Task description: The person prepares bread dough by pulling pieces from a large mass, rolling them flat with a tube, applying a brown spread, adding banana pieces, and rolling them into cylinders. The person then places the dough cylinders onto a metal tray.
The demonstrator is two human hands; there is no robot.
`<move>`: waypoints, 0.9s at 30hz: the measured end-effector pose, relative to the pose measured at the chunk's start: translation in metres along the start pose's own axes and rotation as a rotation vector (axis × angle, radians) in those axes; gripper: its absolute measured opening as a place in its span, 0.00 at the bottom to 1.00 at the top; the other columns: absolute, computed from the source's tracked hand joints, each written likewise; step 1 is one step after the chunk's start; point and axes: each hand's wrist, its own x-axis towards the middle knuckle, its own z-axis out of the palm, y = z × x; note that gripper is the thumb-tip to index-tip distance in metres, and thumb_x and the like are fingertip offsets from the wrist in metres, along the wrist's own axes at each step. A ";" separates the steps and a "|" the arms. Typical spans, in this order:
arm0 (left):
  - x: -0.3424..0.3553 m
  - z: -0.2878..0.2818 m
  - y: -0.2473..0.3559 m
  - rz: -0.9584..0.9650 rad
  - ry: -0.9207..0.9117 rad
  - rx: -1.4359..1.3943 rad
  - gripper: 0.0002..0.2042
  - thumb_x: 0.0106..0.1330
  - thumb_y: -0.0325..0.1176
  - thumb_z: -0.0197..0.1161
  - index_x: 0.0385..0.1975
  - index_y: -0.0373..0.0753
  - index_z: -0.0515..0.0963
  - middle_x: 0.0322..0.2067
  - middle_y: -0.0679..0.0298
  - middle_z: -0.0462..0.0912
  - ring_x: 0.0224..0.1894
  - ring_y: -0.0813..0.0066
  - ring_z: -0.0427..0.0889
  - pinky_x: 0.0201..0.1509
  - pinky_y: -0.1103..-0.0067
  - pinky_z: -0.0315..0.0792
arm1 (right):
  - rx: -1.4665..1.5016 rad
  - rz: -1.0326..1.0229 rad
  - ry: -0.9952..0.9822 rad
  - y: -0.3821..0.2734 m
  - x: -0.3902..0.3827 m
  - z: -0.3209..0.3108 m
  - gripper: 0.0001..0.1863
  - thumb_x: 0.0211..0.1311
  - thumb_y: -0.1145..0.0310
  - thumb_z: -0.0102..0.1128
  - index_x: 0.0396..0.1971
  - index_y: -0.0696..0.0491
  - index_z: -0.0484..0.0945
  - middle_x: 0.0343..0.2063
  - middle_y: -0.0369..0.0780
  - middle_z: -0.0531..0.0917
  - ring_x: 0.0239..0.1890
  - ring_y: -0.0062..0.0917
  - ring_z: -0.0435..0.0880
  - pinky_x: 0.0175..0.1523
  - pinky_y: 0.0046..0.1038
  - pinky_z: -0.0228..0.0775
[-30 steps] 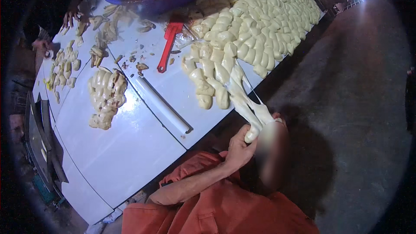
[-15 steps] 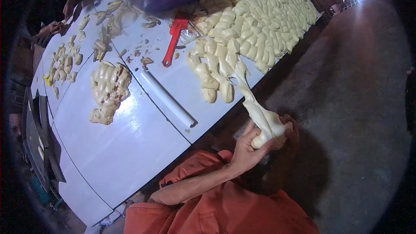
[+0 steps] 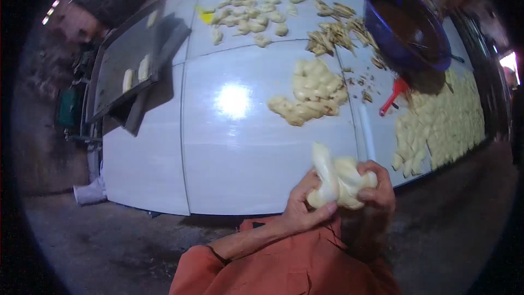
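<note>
- With 12 o'clock straight ahead of the person, take the pale dough lump (image 3: 344,179) as the dial's centre; it is held up around the near edge of the counter (image 3: 234,158), at what height I cannot tell.
- The left hand (image 3: 307,202) cups it from 8 o'clock, thumb pressed along the lower face; the right hand (image 3: 382,190) curls round it at 3 o'clock, fingers bent over the side. Neither is spread wide.
- One thick strand stands up toward 11 o'clock, leaning across the rest. It looks soft and apt to sag, so supporting it from below seems wiser than pinching its tip.
- Even pressure from both palms should suit it best; hard fingertips would probably dent or thin the surface.
- Should the folds need closing, tuck loose ends inward and press with the thumbs, since an open fold may slip.
- Keep clear of the white tube (image 3: 368,136) at 1 o'clock and the sheet of dough pieces (image 3: 450,123) at 2; soft dough would likely stick on contact.
- For any resting, the bare stretch at 10 o'clock gives more room than 12, where a mottled dough heap (image 3: 314,90) lies.
</note>
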 end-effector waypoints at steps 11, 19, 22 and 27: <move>0.099 -0.285 0.087 0.049 0.612 0.019 0.19 0.69 0.36 0.67 0.55 0.33 0.77 0.40 0.68 0.82 0.37 0.83 0.80 0.39 0.82 0.75 | -0.267 0.002 -0.338 0.040 0.318 0.253 0.29 0.62 0.66 0.68 0.63 0.59 0.76 0.48 0.44 0.85 0.48 0.25 0.84 0.54 0.27 0.77; 0.063 -0.350 0.081 -0.517 0.645 0.111 0.20 0.70 0.40 0.67 0.53 0.30 0.76 0.33 0.58 0.84 0.27 0.75 0.83 0.29 0.81 0.78 | -1.194 -0.422 0.089 0.108 0.335 0.251 0.30 0.63 0.60 0.67 0.63 0.55 0.75 0.52 0.52 0.81 0.53 0.46 0.83 0.58 0.41 0.75; 0.062 -0.359 0.060 -0.459 0.679 0.095 0.21 0.69 0.38 0.69 0.54 0.31 0.75 0.36 0.56 0.84 0.28 0.74 0.83 0.31 0.79 0.78 | -1.286 -0.471 0.142 0.113 0.325 0.241 0.27 0.64 0.57 0.67 0.60 0.54 0.77 0.51 0.49 0.80 0.53 0.46 0.82 0.56 0.43 0.76; 0.052 -0.342 0.073 -0.438 0.704 0.809 0.26 0.73 0.39 0.66 0.67 0.37 0.66 0.28 0.62 0.81 0.25 0.79 0.76 0.29 0.82 0.69 | -1.051 -0.472 0.159 0.090 0.279 0.194 0.23 0.66 0.63 0.67 0.58 0.55 0.78 0.52 0.48 0.83 0.52 0.43 0.84 0.56 0.38 0.77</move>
